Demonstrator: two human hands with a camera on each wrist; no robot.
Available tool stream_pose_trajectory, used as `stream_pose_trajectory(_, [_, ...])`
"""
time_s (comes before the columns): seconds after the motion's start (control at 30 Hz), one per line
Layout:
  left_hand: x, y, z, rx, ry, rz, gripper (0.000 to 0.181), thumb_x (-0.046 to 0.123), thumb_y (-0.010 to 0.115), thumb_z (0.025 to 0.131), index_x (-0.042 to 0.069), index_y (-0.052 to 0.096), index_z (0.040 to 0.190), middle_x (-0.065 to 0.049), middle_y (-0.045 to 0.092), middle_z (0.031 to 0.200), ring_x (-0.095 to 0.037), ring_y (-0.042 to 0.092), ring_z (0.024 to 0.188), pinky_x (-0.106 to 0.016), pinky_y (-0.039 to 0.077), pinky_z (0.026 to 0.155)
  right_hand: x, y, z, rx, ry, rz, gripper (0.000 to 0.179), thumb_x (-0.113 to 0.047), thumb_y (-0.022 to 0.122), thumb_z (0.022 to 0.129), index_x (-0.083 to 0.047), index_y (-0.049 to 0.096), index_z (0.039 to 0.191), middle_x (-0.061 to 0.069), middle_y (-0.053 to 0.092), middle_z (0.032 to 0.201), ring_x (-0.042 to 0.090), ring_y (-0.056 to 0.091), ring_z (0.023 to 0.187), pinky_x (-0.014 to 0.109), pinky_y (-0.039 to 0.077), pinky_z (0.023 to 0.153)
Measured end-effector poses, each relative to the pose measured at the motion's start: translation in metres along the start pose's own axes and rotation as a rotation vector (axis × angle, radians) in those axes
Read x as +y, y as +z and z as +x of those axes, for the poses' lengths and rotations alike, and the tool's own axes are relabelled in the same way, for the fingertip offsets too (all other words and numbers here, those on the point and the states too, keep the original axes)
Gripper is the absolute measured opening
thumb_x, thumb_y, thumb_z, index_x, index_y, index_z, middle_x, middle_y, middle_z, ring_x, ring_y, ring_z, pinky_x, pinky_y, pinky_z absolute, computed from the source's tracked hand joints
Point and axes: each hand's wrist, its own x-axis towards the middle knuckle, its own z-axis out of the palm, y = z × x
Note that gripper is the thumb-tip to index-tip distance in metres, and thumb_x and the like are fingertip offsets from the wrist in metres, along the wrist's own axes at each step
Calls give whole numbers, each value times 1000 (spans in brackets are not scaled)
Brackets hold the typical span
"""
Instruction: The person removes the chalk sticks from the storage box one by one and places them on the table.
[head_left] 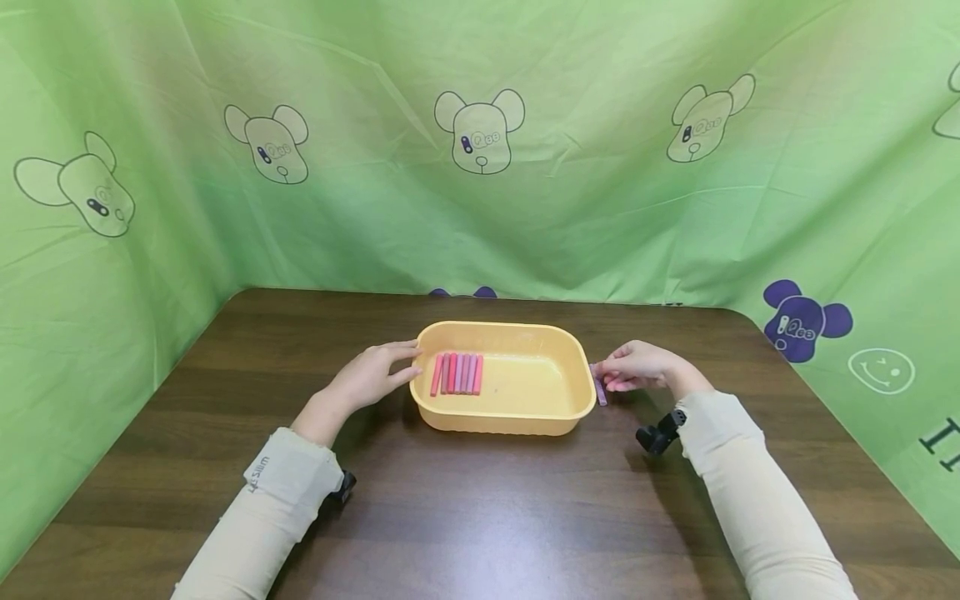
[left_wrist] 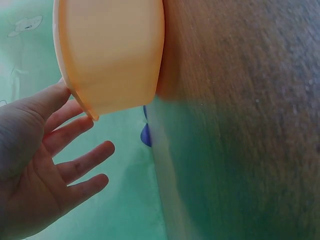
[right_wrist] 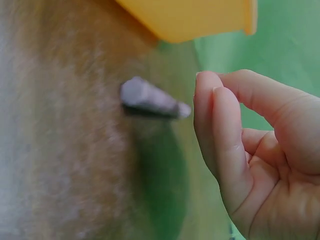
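A yellow plastic basin [head_left: 510,423] stands on the table with a row of several pink and purple sticks, like chalk [head_left: 457,374], inside at its left. My left hand [head_left: 369,375] touches the basin's left rim with thumb and fingertips, its fingers mostly straight and spread in the left wrist view. Beside the basin's right end, my right hand [head_left: 637,367] has its fingers bent and thumb against them. A purple chalk-like stick [right_wrist: 155,98] lies on the table close to those fingertips. Whether anything sits between them is hidden.
The dark wooden table [head_left: 480,508] reaches back to a green printed curtain [head_left: 570,242] that surrounds it on the far side and both sides. Black cameras are strapped at both wrists, the right one [head_left: 657,435] near the tabletop.
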Motion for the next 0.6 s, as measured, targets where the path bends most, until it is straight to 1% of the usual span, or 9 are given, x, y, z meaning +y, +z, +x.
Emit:
stream_pose_trajectory(0.1, [0, 0, 0, 3, 2, -1, 43, 26, 55, 94, 4, 54, 131, -14, 50, 139, -30, 44, 132, -45, 34, 110, -7, -1, -4, 16, -18, -8, 18, -13, 55, 93, 2, 63, 94, -4, 61, 67, 1, 61, 60, 13, 53, 60])
stream_pose_trajectory(0.23, [1, 0, 0, 5, 2, -4, 43, 25, 55, 94, 4, 54, 131, -14, 50, 139, -30, 44, 132, -46, 34, 110, -16, -3, -9, 29, -41, -42, 23, -17, 56, 92, 5, 61, 95, -4, 61, 69, 1, 61, 61, 14, 53, 61])
stream_pose_trajectory(0.33, [1, 0, -1, 3, 2, -7, 43, 25, 55, 94, 4, 54, 131, -14, 50, 139, -30, 43, 132, -46, 34, 110, -23, -4, -12, 32, -60, -52, 24, -18, 58, 92, 5, 60, 96, -2, 62, 73, 2, 62, 63, 15, 54, 63])
stream_pose_trajectory(0.5, [0, 0, -1, 4, 6, -10, 43, 25, 56, 94, 4, 54, 131, -14, 50, 139, -30, 44, 132, -46, 34, 110, -36, -3, -17, 46, -91, -44, 18, -17, 58, 91, 1, 59, 96, -1, 63, 77, 3, 63, 65, 17, 55, 66])
stream_pose_trajectory(0.6, [0, 0, -1, 4, 5, -11, 43, 25, 56, 94, 4, 54, 131, -14, 50, 139, -30, 44, 132, -46, 34, 110, -43, 0, -18, 55, -108, -53, 23, -17, 57, 92, 4, 57, 100, 0, 63, 77, 3, 63, 66, 18, 56, 67])
